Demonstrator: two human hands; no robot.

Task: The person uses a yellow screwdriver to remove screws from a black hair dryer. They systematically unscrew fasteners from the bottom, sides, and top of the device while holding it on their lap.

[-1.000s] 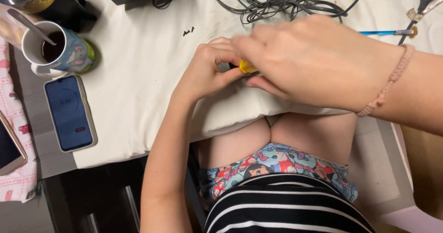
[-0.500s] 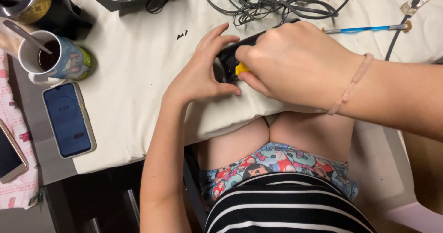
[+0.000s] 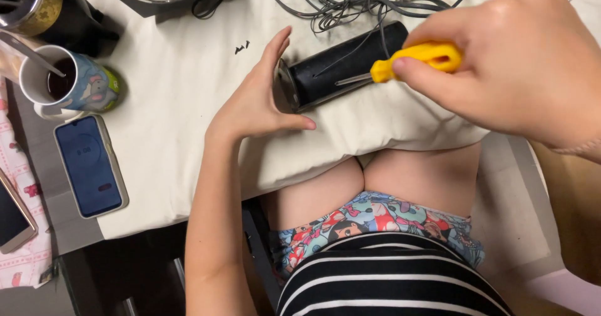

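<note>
Two hands are working at a black cylinder (image 3: 341,62) lying on a white cloth (image 3: 169,103). Left hand (image 3: 260,100) is resting open against its end; right hand (image 3: 513,59) is gripping a yellow-handled screwdriver (image 3: 407,59).

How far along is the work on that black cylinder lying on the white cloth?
Done: the black cylindrical device lies on its side on the white padded cloth. In hand: the left hand braces its near end, while the right hand holds a yellow-handled screwdriver with its shaft against the body. Left: the cylinder looks closed, with no removed parts visible.
</note>
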